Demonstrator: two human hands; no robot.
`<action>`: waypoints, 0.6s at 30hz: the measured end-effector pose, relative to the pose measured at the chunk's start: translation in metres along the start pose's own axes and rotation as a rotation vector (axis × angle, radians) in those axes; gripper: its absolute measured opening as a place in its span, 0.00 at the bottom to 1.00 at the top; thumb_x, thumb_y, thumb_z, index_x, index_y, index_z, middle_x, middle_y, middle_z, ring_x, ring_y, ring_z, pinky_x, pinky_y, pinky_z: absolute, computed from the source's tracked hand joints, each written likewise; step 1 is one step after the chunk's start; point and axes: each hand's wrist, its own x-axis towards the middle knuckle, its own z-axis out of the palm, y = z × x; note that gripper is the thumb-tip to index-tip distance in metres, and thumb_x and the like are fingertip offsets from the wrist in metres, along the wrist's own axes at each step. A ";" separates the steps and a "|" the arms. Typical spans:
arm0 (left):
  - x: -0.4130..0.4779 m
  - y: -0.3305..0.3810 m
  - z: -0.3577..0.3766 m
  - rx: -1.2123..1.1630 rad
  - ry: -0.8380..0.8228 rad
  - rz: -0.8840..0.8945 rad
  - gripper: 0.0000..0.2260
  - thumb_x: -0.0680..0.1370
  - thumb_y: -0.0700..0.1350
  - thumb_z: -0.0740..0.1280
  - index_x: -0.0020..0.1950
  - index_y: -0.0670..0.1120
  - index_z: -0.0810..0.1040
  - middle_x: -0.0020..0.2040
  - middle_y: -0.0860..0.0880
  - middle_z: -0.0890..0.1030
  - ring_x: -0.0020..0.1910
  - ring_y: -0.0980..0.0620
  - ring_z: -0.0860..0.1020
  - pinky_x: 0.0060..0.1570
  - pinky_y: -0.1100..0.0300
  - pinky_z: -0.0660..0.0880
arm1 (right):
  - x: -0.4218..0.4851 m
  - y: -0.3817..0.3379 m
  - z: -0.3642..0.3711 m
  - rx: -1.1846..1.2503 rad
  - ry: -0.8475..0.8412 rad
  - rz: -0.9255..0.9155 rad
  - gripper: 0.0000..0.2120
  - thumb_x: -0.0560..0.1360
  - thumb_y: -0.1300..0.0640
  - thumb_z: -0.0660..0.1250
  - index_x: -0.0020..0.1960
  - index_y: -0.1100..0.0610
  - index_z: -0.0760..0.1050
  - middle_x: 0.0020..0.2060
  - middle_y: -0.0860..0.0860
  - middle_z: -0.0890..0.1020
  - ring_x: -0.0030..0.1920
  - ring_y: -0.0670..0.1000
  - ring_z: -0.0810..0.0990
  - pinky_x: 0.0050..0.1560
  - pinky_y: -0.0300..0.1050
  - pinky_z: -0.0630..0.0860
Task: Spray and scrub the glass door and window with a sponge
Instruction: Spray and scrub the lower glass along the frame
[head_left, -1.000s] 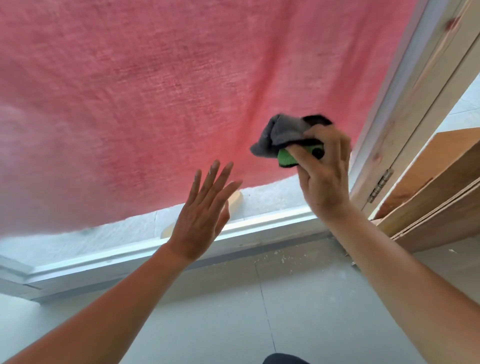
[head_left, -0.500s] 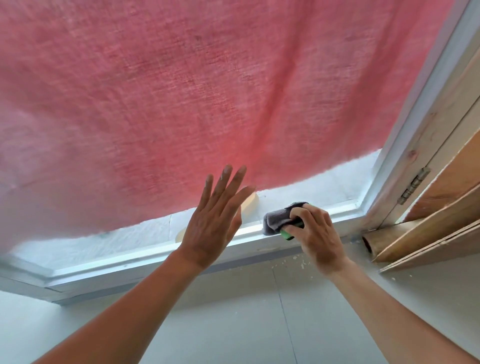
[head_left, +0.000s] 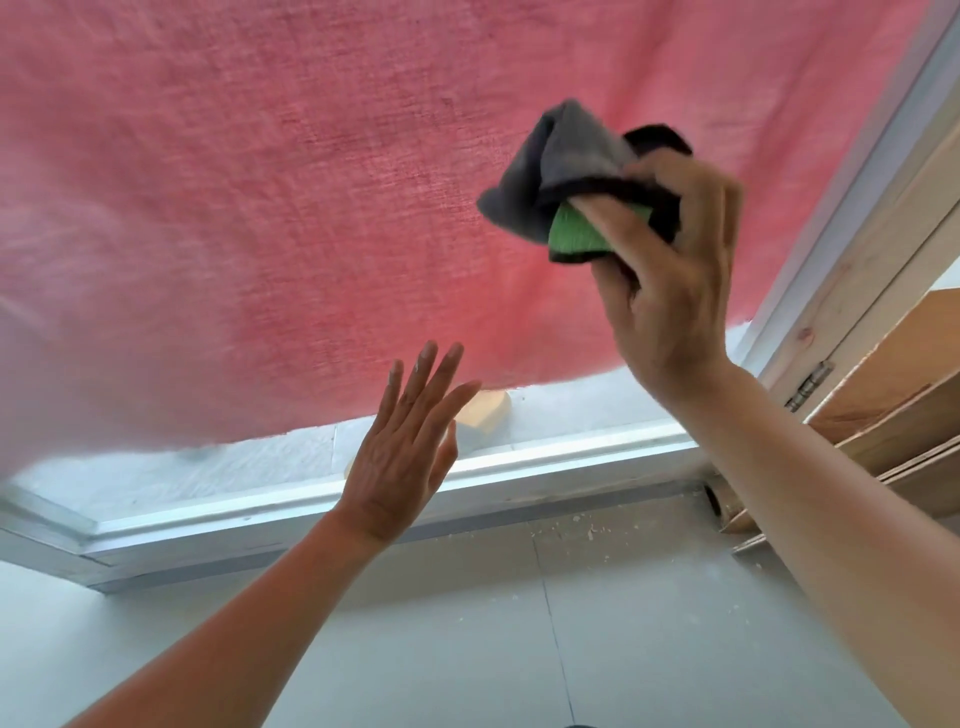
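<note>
Two hands are seen: the right hand, upper right, is curled round a green sponge and grey cloth; the left hand, lower centre, is held flat, fingers straight.

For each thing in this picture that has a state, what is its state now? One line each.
right hand: raised, grips sponge and grey cloth together.
sponge: green, held, partly wrapped.
grey cloth: bunched, folded over the sponge.
left hand: open, fingers straight, low at the glass.
red fabric: covers most of the glass.
floor: strewn with pale crumbs.
</note>
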 end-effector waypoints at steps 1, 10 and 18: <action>-0.002 -0.002 -0.002 -0.005 0.001 -0.008 0.30 0.74 0.31 0.68 0.73 0.42 0.61 0.75 0.37 0.60 0.76 0.39 0.54 0.74 0.40 0.51 | 0.007 -0.003 0.002 -0.008 0.029 0.009 0.09 0.80 0.60 0.63 0.55 0.56 0.82 0.56 0.51 0.69 0.56 0.56 0.68 0.57 0.49 0.69; -0.008 -0.008 -0.010 -0.061 0.040 -0.010 0.29 0.74 0.30 0.68 0.73 0.41 0.62 0.75 0.38 0.62 0.76 0.40 0.58 0.72 0.42 0.60 | -0.075 -0.029 0.024 -0.020 -0.177 -0.058 0.08 0.73 0.58 0.73 0.52 0.51 0.80 0.57 0.51 0.71 0.60 0.57 0.68 0.57 0.50 0.66; -0.024 -0.018 -0.014 -0.004 0.030 -0.022 0.28 0.75 0.30 0.67 0.72 0.41 0.62 0.74 0.38 0.62 0.76 0.39 0.57 0.73 0.42 0.58 | -0.171 -0.038 0.029 -0.050 -0.582 -0.066 0.24 0.60 0.63 0.80 0.53 0.49 0.79 0.58 0.52 0.69 0.60 0.56 0.69 0.58 0.50 0.69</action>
